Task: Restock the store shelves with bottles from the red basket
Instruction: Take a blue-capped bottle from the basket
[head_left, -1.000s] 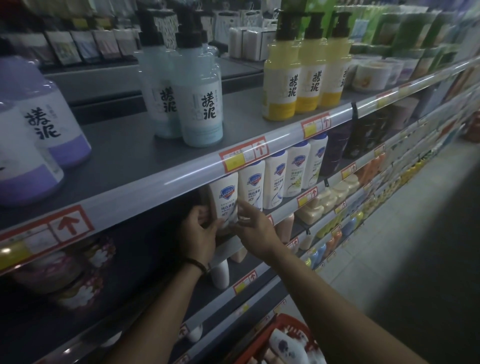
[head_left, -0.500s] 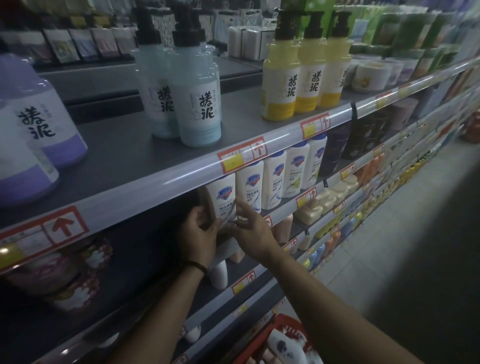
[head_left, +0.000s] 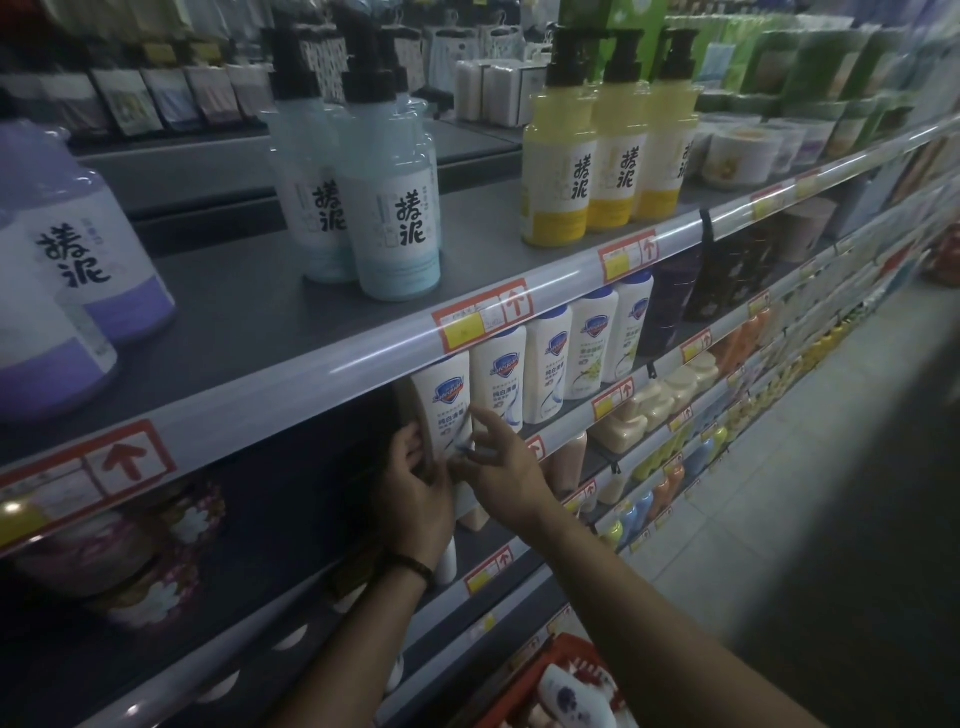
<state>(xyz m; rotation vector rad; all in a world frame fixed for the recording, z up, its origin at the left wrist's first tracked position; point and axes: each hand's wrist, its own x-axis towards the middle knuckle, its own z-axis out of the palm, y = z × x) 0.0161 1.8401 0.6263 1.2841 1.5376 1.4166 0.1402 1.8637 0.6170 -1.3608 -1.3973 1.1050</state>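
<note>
Store shelf (head_left: 322, 374), hands (head_left: 415, 493) (head_left: 501, 470) on white bottle (head_left: 444, 402), bottles (head_left: 569, 696) in red basket (head_left: 569, 646)

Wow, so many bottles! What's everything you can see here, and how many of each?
Purple-and-white plastic pump bottles: two, grey top shelf, left.
Pale blue pump bottles with black pumps: at least two, top shelf, middle.
Yellow pump bottles: three, top shelf, right.
White plastic bottles with blue caps: five, second shelf, in a row.
Red plastic basket: one, bottom edge, bottles inside.
Left hand: grips the leftmost white bottle.
Right hand: fingers touch that bottle's front.
</note>
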